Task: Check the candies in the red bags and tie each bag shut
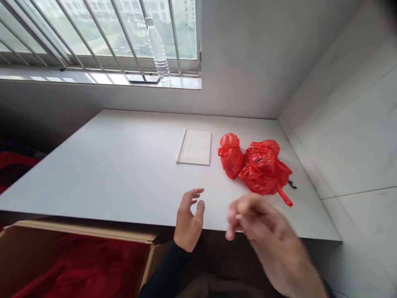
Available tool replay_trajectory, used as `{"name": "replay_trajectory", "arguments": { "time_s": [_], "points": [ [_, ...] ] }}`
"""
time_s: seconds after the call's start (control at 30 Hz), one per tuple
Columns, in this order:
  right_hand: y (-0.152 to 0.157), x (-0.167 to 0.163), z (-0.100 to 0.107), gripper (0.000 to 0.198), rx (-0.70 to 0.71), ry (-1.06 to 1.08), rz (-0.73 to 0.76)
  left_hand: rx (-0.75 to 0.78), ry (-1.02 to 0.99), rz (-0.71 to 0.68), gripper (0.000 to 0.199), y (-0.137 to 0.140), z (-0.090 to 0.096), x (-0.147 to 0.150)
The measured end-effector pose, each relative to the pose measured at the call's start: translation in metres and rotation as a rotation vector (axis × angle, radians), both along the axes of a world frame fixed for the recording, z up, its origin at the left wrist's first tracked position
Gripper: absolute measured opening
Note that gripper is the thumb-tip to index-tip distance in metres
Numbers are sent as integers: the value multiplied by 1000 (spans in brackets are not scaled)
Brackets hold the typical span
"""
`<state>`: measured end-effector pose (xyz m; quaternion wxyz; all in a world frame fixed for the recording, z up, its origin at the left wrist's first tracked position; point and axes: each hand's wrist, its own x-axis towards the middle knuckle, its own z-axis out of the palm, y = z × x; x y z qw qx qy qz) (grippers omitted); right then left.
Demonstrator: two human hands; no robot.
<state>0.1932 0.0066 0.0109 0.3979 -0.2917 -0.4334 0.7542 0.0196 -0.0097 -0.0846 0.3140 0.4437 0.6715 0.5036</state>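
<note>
My left hand is just over the near edge of the white table, its fingers curved and its thumb apart from them, with nothing in it. To its right, my right hand is raised closer to the camera and blurred. Its fingers are bent with a small gap between them, and I see nothing held there. Beyond the right hand lie crumpled red plastic bags, bunched into lumps on the table. A thin white notebook or pad lies flat to the left of the bags. Neither hand touches these things.
The white table meets a tiled wall on the right. An open cardboard box with red material inside stands at the lower left. A clear water bottle and a dark flat object rest on the windowsill. A small black item lies by the bags.
</note>
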Motion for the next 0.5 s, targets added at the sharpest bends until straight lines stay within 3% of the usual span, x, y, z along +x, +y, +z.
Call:
{"name": "replay_trajectory", "arguments": {
  "time_s": [0.13, 0.27, 0.37, 0.5],
  "points": [
    [13, -3, -17, 7, -130, 129, 46, -22, 10, -40, 20, 62, -6, 4],
    [16, -7, -25, 16, -170, 152, 14, -63, 58, -23, 32, 115, -13, 21],
    [14, -4, -25, 21, -206, 158, 101, -105, 74, 0, 42, 140, -18, 36],
    [5, -2, -27, 47, -174, 99, 231, -167, 72, 13, 44, 164, -25, 47]
  ]
}}
